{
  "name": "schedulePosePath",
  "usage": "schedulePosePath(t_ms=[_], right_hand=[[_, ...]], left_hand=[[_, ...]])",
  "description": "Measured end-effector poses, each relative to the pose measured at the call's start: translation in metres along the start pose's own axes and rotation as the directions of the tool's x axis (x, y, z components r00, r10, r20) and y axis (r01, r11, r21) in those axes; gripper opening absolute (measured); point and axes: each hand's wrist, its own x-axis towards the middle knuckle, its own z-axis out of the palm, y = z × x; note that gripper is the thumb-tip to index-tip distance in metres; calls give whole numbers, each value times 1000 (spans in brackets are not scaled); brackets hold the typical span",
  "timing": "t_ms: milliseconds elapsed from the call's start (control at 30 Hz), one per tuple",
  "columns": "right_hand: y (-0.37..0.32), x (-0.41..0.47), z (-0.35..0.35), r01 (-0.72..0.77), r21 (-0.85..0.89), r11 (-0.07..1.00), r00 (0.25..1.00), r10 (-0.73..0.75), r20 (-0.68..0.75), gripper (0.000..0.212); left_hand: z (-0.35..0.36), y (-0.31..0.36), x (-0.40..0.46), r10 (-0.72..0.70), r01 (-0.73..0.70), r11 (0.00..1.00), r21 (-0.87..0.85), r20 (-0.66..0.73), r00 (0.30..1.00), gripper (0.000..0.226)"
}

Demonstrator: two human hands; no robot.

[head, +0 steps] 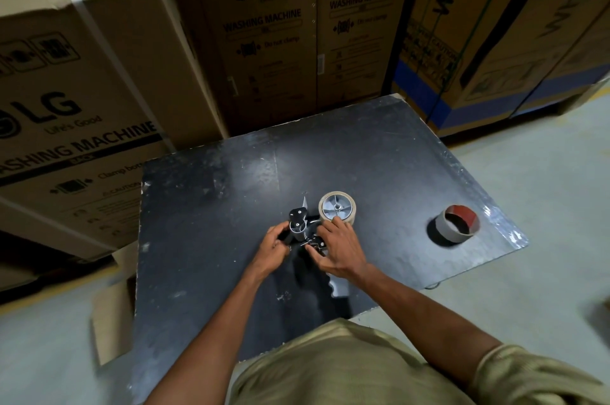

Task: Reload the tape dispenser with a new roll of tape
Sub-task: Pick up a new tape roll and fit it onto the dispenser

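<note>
Tape dispenser [305,233] flat, beige roll [337,211] mounted

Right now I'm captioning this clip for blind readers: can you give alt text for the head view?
Both hands work on a tape dispenser lying on a black table: the left hand grips its front roller end, the right hand pinches a part by the roll of tape on its wheel. An empty core sits to the right.

black table [363,157], beige tape roll [352,215]
</note>
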Motion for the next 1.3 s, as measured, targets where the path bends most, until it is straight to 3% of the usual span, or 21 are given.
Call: schedulePosePath(t_ms=[233, 367, 567, 633, 700, 867, 1067, 1300], right_hand=[[-3, 5, -3, 59, -141, 988, 997, -65, -42, 49], [0, 9, 1, 97, -127, 987, 993, -104, -56, 44], [2, 11, 1, 170, -114, 979, 983, -177, -51, 42], [3, 13, 1, 182, -112, 977, 982, -187, -38, 40], [3, 14, -1, 199, -116, 973, 978, -205, -42, 37], [3, 16, -4, 235, -132, 963, 969, -243, -51, 31], [2, 9, -6, 167, -119, 979, 976, -181, -120, 28], [14, -24, -13, -36, -118, 992, 995, 25, -96, 51]], left_hand=[[0, 3, 1, -13, 14, 1000, -20, 19, 1000, 81], [5, 11, 7, -11, 15, 998, -67, 68, 998, 86], [4, 20, 4, -107, 111, 984, -140, 41, 993, 70], [2, 19, 3, -152, 159, 970, -181, 53, 987, 53], [2, 20, 4, -152, 156, 966, -206, 37, 988, 27], [6, 16, 9, -98, 93, 985, -147, -30, 995, 12], [6, 14, 11, -108, 99, 980, -171, -49, 993, 10], [6, 11, 14, -105, 98, 981, -168, -35, 994, 20]])
